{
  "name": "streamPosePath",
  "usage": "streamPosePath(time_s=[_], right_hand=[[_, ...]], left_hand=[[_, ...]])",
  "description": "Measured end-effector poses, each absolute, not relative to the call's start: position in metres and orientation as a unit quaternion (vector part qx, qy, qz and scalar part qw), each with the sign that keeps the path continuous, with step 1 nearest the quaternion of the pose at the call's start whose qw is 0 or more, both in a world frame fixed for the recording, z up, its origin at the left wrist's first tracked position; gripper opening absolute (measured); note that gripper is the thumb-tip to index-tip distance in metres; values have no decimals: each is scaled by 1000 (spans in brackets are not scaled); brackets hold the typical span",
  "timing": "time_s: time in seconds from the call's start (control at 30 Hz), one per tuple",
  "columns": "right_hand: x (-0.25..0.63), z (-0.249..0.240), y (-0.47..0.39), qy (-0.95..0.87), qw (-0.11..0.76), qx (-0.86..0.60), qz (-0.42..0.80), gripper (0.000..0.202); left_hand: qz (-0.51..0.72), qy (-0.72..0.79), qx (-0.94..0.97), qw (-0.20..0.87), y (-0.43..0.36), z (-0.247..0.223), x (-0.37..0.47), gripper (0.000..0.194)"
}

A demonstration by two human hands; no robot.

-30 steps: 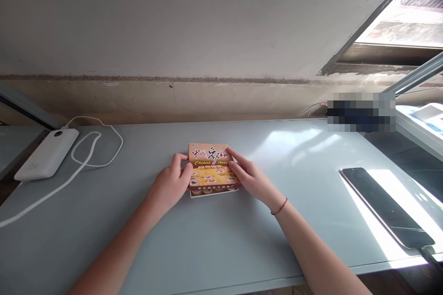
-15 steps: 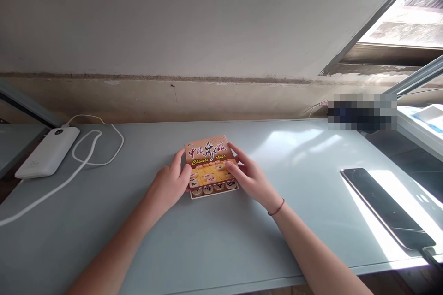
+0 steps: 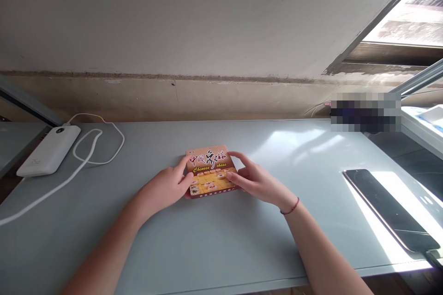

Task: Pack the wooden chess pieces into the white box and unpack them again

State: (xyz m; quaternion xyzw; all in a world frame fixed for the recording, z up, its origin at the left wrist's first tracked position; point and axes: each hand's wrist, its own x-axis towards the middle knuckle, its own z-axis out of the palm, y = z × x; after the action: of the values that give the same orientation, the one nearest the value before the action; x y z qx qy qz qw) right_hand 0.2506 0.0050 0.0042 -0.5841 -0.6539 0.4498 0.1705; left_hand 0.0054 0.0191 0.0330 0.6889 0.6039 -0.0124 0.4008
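Note:
A Chinese chess box [image 3: 209,170] sits on the grey-blue table, its printed lid facing up and covering the tray beneath. Along its left edge, my left hand [image 3: 171,184] grips the box, thumb on the lid's side and fingers partly hidden. My right hand [image 3: 258,182] holds the opposite edge, with the thumb on top and the index finger bent at the upper right corner. A thin dark red bracelet [image 3: 290,206] circles my right wrist.
A white power bank [image 3: 50,151] with a looped white cable [image 3: 95,143] lies at the left. On the right, a dark phone [image 3: 391,209] is plugged in near the table's front edge. A blurred dark object [image 3: 365,113] stands at the back right, below the window.
The lid has come down toward me over the tray, so the row of round chess pieces that showed at the front edge is now covered. Both hands moved slightly with it.

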Motion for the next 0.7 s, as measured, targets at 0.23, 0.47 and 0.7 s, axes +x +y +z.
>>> streamPosePath(time_s=[0.23,0.47,0.7], right_hand=[[256,1,4,-652,121,-560,497,71],[246,-6,8,-661,156,-596,428,73],[239,-12,13,-657,192,-620,383,62]], left_hand=[[-31,582,704,407,19,27,1,61],[14,636,711,300,28,12,8,53],[104,631,737,220,34,-5,11,42]])
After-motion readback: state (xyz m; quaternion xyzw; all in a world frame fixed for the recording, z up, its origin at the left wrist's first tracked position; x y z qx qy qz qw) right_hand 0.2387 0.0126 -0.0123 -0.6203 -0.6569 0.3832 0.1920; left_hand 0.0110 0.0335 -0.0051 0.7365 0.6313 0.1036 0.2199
